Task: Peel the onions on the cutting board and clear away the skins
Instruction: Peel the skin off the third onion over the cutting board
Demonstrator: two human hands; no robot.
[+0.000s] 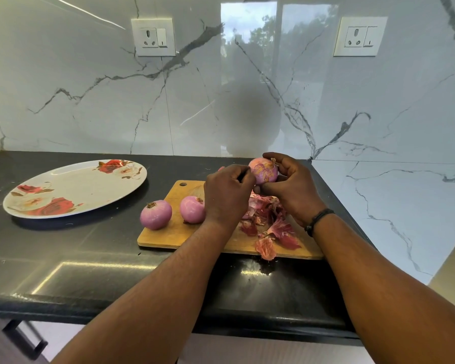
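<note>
Purple onion (263, 171) sits clamped in right grip (290, 187); left grip (227, 193) seemingly pinches its skin.

— What are the surfaces here?

— A wooden cutting board (174, 232), matt and pale brown, lies on a polished black stone counter (90, 258) that mirrors the light. Behind it, glossy white marble-look wall panels (90, 101) with grey veins carry clear reflections.

— And the smaller things?

— The peeled onions (156, 214) look smooth and satiny. The skins (271, 232) are thin, papery and crinkled. The flowered plate (74, 187) is glossy, perhaps melamine or ceramic; the view does not settle it. The sockets (153, 37) appear to be smooth white plastic.
</note>
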